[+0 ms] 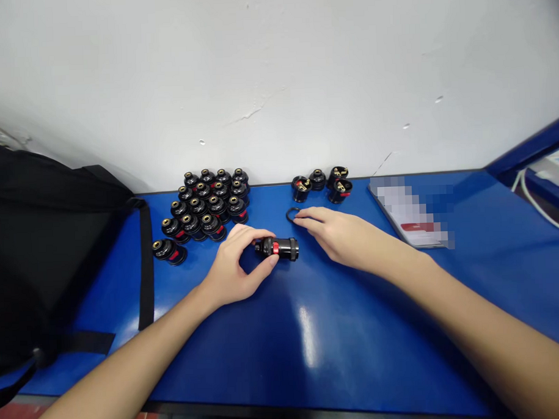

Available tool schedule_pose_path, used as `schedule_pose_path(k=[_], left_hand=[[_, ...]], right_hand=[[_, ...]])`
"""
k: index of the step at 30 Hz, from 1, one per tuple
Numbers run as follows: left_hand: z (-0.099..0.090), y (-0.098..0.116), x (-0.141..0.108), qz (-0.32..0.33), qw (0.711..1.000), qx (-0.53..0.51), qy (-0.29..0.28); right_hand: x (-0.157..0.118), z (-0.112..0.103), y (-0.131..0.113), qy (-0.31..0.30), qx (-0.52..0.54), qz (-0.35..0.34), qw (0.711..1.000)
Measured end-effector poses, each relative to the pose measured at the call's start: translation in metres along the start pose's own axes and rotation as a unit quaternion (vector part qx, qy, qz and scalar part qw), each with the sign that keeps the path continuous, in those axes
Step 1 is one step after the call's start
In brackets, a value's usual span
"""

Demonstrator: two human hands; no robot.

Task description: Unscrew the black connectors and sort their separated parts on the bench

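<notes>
My left hand [235, 267] grips a black lamp holder [286, 249] with a red switch, lying on its side just above the table. Thumb and fingers close around its narrower end; the ringed end points right. My right hand [323, 229] pinches a thin black ring [291, 215] at its right edge, a little beyond and right of the lamp holder. Several similar lamp holders [197, 208] with brass threaded tops stand upright in rows left of my hands. Past my right hand are black socket shells [340, 191] with brass contacts showing, and a black cap [317, 179].
The blue table [266, 350] runs along a white wall [275, 81]. On the left lies a black bag [46, 242], its strap [146, 269] hanging over the tabletop. A phone-like flat device [405, 214], partly blurred, lies at right. A white cable [538, 203] curves at the far right.
</notes>
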State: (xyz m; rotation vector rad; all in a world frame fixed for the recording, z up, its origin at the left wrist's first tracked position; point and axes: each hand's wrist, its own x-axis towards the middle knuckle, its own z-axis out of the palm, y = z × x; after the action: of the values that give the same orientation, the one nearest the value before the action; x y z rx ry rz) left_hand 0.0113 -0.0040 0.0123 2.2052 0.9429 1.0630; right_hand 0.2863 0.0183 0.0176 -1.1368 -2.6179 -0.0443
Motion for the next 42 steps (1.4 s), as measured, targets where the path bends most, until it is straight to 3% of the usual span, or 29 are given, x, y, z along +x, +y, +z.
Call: schedule_pose_path(k=[7,15,26,34,42], left_hand=[[0.003,-0.004,-0.001,-0.009,0.999,0.028,0.019],[0.005,-0.011,-0.002,-0.014,0.998,0.036,0.042],[0.006,-0.014,-0.003,-0.005,0.998,0.005,0.058],[0.008,-0.023,-0.003,-0.007,0.996,0.06,0.067],[0.006,-0.02,-0.002,-0.017,0.995,0.09,0.04]], right_hand=[[-0.017,-0.024,-0.024,0.039,0.14,0.059,0.988],[-0.034,-0.029,-0.036,0.052,0.178,0.098,0.978],[-0.026,-0.031,-0.053,0.086,0.159,0.03,0.983],[-0.015,-0.019,-0.057,0.059,0.086,-0.065,0.992],[-0.003,-0.003,-0.042,0.062,0.007,-0.029,0.998]])
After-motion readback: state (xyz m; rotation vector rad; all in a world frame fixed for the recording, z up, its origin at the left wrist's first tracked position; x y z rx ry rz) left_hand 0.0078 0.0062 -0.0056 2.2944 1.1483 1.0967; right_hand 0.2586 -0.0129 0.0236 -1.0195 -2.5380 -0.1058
